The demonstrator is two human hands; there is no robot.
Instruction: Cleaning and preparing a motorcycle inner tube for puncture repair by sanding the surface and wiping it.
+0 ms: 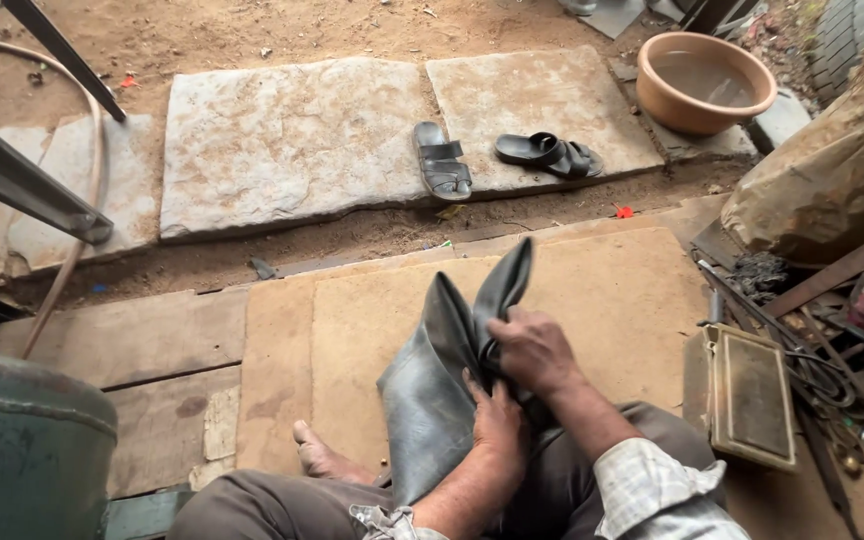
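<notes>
Seated worker folding a rubber inner tube, viewed from above. Far left: green drum [27, 440]; beyond it, stone slabs [292, 140] bearing a pair of sandals [502, 158]. Centre: black inner tube [447, 380], limp and flat, draped over the lap onto a board [372, 330]. Left hand [497, 425] presses flat against it; right hand [532, 350] is clenched around a doubled fold. Right: basin [704, 82], metal box [747, 395]. Folding appears only begun.
</notes>
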